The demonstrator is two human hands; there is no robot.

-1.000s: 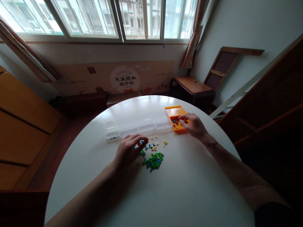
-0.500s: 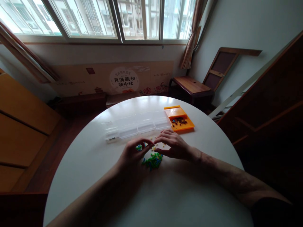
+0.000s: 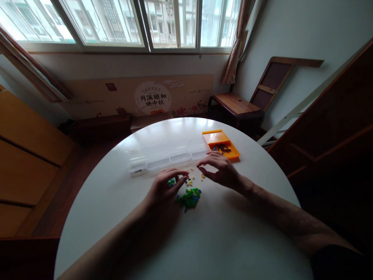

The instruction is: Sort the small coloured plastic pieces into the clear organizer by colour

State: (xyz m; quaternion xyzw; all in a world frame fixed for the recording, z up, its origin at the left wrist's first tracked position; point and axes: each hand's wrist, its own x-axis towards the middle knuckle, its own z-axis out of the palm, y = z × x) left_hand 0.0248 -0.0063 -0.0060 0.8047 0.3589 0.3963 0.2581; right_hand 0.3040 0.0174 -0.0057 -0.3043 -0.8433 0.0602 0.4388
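- Apparently, your right hand point(image 3: 223, 170) pinches a tiny dark piece point(image 3: 198, 167) between narrowed fingertips.
- Your left hand point(image 3: 163, 185) curls near the yellow pieces point(image 3: 203, 176); whether it grips anything can't be told.
- The work looks partway: yellow pieces and the green-and-blue pile point(image 3: 190, 197) lie loose on the table point(image 3: 233, 237).
- Dark pieces point(image 3: 223, 148) sit in the open orange box point(image 3: 234, 153); the clear case point(image 3: 157, 163) shows a dark bit point(image 3: 139, 170) at its left end.

Bright windows point(image 3: 110, 23) stand above a pale wall point(image 3: 128, 62), with curtains point(image 3: 232, 64) at both ends.
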